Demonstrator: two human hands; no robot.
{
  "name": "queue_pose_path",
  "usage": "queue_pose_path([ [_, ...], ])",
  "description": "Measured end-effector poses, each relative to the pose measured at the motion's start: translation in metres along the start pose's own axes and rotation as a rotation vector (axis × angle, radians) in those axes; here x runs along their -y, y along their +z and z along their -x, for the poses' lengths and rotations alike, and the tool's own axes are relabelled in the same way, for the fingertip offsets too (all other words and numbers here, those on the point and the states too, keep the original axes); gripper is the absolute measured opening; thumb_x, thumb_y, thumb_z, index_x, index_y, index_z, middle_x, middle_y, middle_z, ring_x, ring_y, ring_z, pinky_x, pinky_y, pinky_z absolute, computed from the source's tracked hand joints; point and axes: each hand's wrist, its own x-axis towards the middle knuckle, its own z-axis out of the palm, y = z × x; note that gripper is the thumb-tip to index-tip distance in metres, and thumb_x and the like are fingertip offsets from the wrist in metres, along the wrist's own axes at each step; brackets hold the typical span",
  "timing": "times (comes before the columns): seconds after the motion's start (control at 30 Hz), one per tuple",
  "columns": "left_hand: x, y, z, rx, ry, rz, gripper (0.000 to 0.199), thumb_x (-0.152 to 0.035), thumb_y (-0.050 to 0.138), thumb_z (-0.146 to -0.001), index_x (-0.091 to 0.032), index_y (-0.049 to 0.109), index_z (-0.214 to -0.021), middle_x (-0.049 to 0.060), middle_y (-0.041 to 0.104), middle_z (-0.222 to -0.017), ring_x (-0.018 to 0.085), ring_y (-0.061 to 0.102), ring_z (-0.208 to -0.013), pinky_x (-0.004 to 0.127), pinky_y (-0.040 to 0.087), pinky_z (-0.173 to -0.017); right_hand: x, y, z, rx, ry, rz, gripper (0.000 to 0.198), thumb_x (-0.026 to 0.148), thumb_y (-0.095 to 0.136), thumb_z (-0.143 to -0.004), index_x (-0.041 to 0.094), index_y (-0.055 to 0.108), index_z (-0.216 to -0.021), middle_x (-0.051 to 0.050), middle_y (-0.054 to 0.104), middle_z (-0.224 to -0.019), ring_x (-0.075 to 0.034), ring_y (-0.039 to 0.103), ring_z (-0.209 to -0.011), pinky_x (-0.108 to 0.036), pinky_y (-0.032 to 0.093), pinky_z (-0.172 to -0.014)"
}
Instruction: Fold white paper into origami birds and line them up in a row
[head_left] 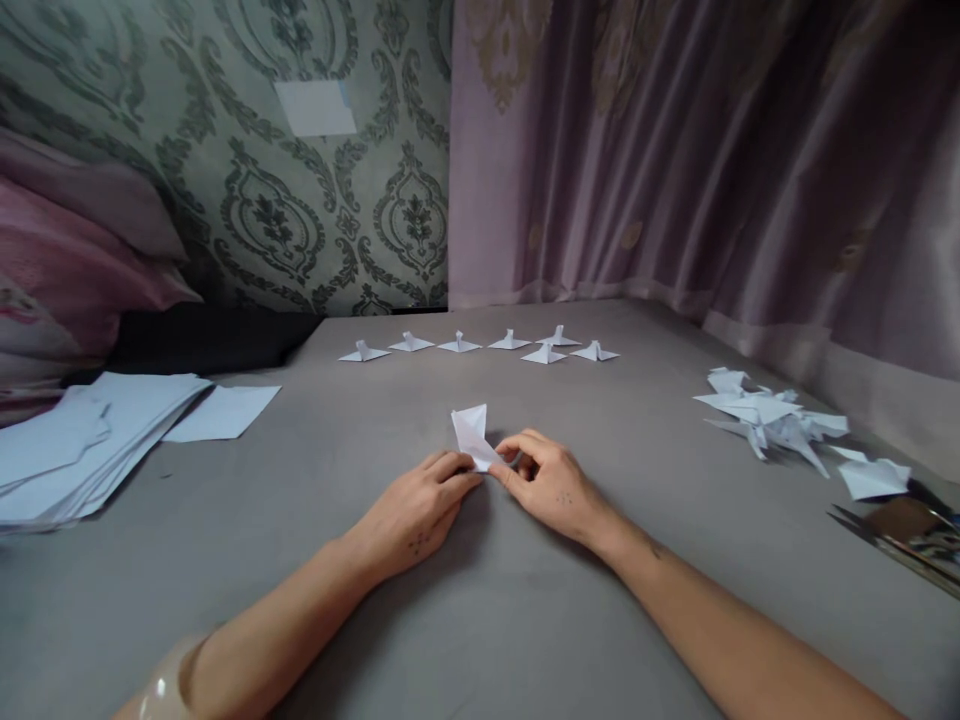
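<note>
Paper, white, folded, pinched at its base by left hand and right hand, fingers closed; folded figures beyond grip.

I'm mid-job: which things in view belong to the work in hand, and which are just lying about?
Belonging, it seems:
folded paper, between the left hand and right hand
paper stack, likely stock
folded row and folded pile, likely same work

Lying about, it seems:
pink fabric
black cloth
brown item at right, unclear what
</note>
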Motion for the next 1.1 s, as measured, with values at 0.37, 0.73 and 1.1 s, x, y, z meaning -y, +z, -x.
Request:
queue_pose_path([
  [0.37, -0.004, -0.002, 0.001, -0.591, -0.191, -0.341, 0.034, -0.021, 0.053, -0.084, -0.018, 0.045, -0.116, 0.013, 0.051, -0.112, 0.026, 0.046, -0.106, 0.043, 0.038, -0.092, 0.006, -0.003, 0.007, -0.017, -0.203, 0.24, 0.016, 0.013, 0.048, -0.087, 0.021, 0.062, -0.091, -0.002, 0.062, -0.093, -0.011, 0.058, -0.073, -0.021, 0.043, -0.065],
  [0.73, -0.004, -0.002, 0.002, -0.462, 0.058, -0.606, 0.02, -0.006, 0.048, -0.084, -0.021, 0.061, -0.08, 0.0, 0.067, -0.108, 0.02, 0.049, -0.111, 0.038, 0.025, -0.094, 0.008, -0.002, 0.007, -0.098, -0.467, 0.645, 0.023, 0.008, 0.043, -0.088, 0.019, 0.062, -0.094, -0.004, 0.059, -0.094, -0.012, 0.054, -0.071, -0.025, 0.04, -0.068],
  [1.1, -0.017, -0.006, 0.009, -0.176, -0.067, -0.405, 0.013, -0.02, 0.05, -0.086, -0.019, 0.061, -0.078, 0.002, 0.07, -0.081, 0.023, 0.056, -0.099, 0.048, 0.021, -0.099, 0.023, -0.005, 0.023, 0.232, -0.307, 0.696, 0.021, 0.011, 0.042, -0.09, 0.02, 0.061, -0.096, -0.005, 0.055, -0.096, -0.012, 0.05, -0.067, -0.027, 0.032, -0.054],
])
